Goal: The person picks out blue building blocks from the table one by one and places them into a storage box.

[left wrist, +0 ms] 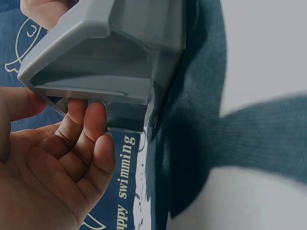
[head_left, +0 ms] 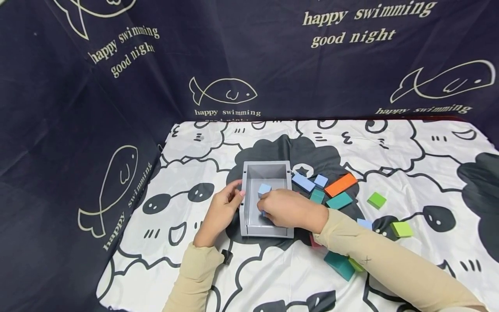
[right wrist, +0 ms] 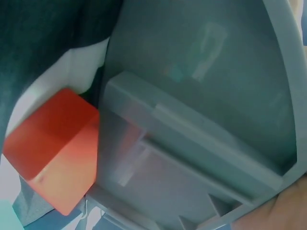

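Observation:
A grey open-topped box stands on the cloth, and my left hand grips its left wall at the rim. In the left wrist view the fingers of that hand are bent against the box. My right hand reaches over the right wall into the box. Its curled fingers pinch a small blue block, mostly hidden beneath them. Just beyond those fingertips a light blue block shows inside the box. In the right wrist view the grey box wall fills most of the picture.
Right of the box lie an orange block, a blue block, a teal block and a green block. A red block sits close beside the box, partly under the right forearm in the head view. Dark printed curtains hang behind.

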### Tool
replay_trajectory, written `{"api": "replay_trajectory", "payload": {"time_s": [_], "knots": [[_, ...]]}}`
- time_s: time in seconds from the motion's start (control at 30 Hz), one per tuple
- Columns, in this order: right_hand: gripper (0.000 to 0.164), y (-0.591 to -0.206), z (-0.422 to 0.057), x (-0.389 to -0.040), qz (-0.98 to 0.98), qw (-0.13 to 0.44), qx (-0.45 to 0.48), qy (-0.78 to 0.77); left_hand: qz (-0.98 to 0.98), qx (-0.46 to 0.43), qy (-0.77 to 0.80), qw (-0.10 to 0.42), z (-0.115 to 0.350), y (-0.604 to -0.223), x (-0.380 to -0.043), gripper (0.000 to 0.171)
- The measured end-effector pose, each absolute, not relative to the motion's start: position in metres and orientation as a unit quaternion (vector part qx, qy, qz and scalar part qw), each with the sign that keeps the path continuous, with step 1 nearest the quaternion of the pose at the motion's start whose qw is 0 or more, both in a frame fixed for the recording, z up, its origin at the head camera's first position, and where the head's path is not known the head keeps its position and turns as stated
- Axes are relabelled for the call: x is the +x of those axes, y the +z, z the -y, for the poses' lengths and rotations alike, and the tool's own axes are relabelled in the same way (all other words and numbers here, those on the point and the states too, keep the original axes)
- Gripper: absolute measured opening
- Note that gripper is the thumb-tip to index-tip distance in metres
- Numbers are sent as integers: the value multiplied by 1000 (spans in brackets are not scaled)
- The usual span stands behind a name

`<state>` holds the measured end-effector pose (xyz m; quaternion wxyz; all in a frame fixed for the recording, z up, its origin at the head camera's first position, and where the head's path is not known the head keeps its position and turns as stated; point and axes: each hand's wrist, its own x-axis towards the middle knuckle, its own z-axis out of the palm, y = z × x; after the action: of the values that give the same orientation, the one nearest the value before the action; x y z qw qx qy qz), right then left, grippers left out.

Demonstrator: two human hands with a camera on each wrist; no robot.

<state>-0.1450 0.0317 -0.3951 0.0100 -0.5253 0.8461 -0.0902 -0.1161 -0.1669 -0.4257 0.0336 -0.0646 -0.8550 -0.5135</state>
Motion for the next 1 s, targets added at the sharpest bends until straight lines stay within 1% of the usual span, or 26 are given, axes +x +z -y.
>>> {"api": "replay_trajectory", "payload": {"time_s": [0.3,0.57,1.0], "knots": [[5,-394,-31,-144,-852,16,-520,-60,860,-66,-505,38,166,-424,-116,35],[11,-398,-30,-144,-849,8,-527,-48,858,-63,-508,33,166,-425,-115,35],[12,-399,-31,-142,-850,-3,-525,-41,857,-65,-510,37,167,-426,-116,34]]}}
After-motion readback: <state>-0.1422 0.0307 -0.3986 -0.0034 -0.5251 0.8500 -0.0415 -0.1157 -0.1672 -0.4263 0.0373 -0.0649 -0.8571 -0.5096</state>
